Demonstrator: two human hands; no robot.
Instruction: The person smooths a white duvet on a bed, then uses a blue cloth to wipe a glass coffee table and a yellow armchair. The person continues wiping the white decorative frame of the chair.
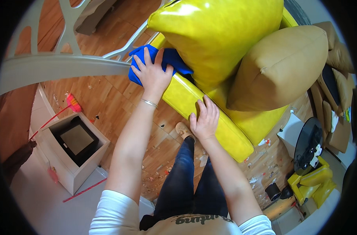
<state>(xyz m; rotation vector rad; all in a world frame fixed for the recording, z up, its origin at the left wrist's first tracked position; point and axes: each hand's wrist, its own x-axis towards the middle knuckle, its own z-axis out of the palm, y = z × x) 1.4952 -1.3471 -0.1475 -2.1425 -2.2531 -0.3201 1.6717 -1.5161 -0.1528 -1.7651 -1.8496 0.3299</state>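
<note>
My left hand (153,75) lies with its fingers spread on a blue cloth (177,62) at the far end of a yellow sofa's armrest (234,141). Part of the cloth is hidden beneath the palm, and part reaches toward a large glossy yellow cushion (221,37). Nearer to me, my right hand (206,120) rests on the armrest, fingers stretched out and nothing in them. A tan cushion (282,70) leans on the seat to the right of the yellow one.
A pale curved partition (69,69) with cut-out shapes stands at the left. Below it are a red broom head (74,103) and a white cabinet (95,145) bearing a black-framed screen. Litter dots the wooden floor (157,135). A round black table (308,141) stands right.
</note>
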